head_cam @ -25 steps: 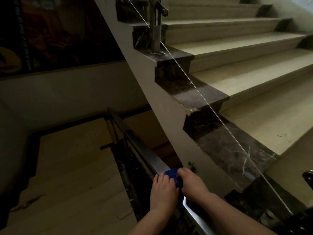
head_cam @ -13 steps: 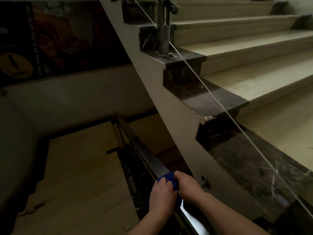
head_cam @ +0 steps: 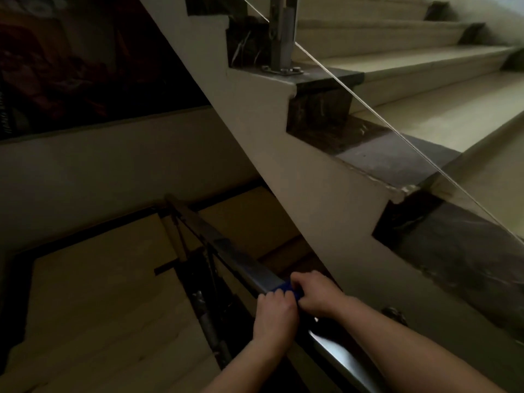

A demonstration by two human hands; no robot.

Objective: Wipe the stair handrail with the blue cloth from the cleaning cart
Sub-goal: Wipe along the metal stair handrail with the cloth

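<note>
The left hand was seen curled over the near side of the handrail, its fingers closed down on the blue cloth. The right hand was wrapped over the rail from the right, touching the left, with the cloth pinched between the two and pressed to the top of the rail (only a small strip of blue could be made out between the knuckles). Both forearms were stretched in from the near right corner. The rail, a dark metal bar with a bright glint just near of the hands, was seen running away to the far left and downward, carried on thin dark balusters. Below and to the left, the pale treads of the lower flight were visible. To the right, the upper flight was seen rising, its pale steps edged in dark stone, with a metal post bolted to one step and a glass panel edge slanting down across the steps. A dark poster was hung on the far left wall.
</note>
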